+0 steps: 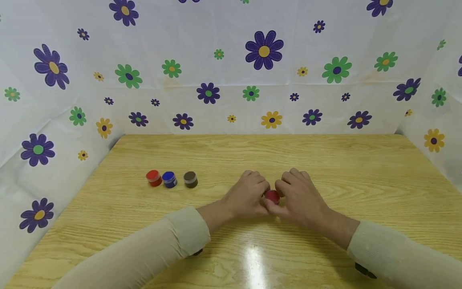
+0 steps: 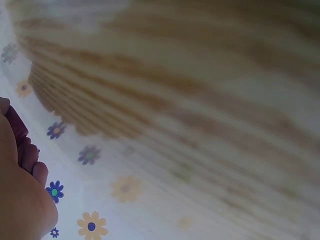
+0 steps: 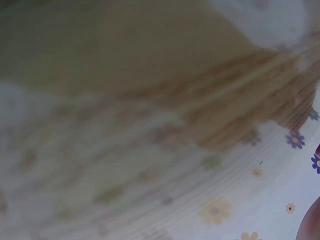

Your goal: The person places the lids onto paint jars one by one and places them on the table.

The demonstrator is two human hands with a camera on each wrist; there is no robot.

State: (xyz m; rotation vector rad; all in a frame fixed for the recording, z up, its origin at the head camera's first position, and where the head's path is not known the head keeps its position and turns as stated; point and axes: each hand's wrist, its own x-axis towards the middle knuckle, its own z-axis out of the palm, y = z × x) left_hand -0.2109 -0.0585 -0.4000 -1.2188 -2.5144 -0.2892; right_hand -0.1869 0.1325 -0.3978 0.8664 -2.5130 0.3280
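A small crimson paint jar [image 1: 272,196] is between the two hands, right of the middle of the table. From its left side the left hand [image 1: 248,193] grips it, with curled fingers behind and the thumb in front. The right hand [image 1: 301,195] holds it from the right, its thumb across the near side and its index finger bent at the far side. Much of the jar is hidden by the fingers. In the left wrist view, part of the dark red jar [image 2: 16,122] shows beside the left hand's fingers. Only a sliver of the right hand [image 3: 311,225] appears in the right wrist view.
Three similar small jars stand in a row to the left: one red [image 1: 154,178], one blue [image 1: 169,180], one brown [image 1: 190,180]. The wooden table [image 1: 231,156] is backed and flanked by a white flowered cloth [image 1: 231,72].
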